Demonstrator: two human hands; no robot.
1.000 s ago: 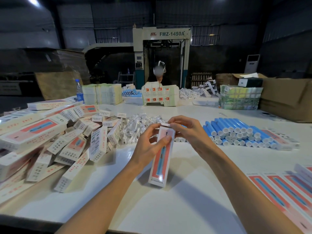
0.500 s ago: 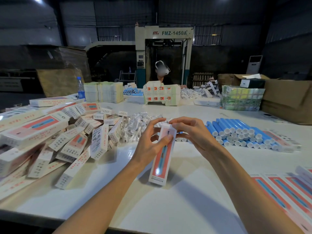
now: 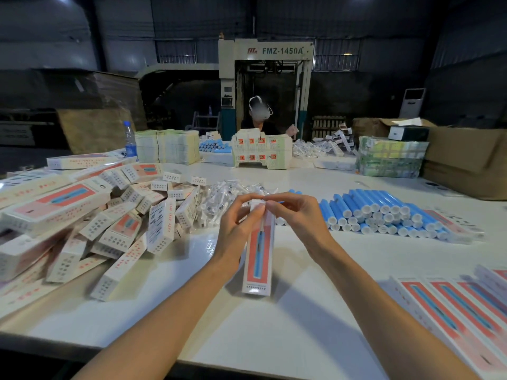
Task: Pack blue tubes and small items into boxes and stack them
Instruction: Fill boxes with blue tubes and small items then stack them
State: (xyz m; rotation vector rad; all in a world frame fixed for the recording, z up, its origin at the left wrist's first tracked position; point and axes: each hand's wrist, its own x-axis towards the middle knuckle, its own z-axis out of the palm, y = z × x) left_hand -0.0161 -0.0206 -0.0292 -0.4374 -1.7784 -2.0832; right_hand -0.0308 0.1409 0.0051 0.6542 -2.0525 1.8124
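Observation:
I hold a long white box [image 3: 258,259] with a red panel and a blue tube picture, upright above the white table [image 3: 274,330]. My left hand [image 3: 238,229] grips its upper left side. My right hand [image 3: 296,215] pinches the box's top end, fingertips meeting over the flap. A stack of blue tubes [image 3: 384,212] with white caps lies to the right. Small clear-wrapped items [image 3: 222,198] are heaped just behind my hands. A loose pile of packed boxes [image 3: 104,223] covers the left of the table.
Flat box blanks [image 3: 455,311] lie in a row at the right front. Across the table a person [image 3: 259,116] sits behind stacked cartons [image 3: 260,152]. A water bottle [image 3: 129,139], paper stacks [image 3: 167,146], a wrapped bundle [image 3: 389,157] and brown cardboard boxes [image 3: 466,163] line the far side.
The box has turned more upright and narrower to the view. My right fingertips have come in over its top end, close to my left fingers.

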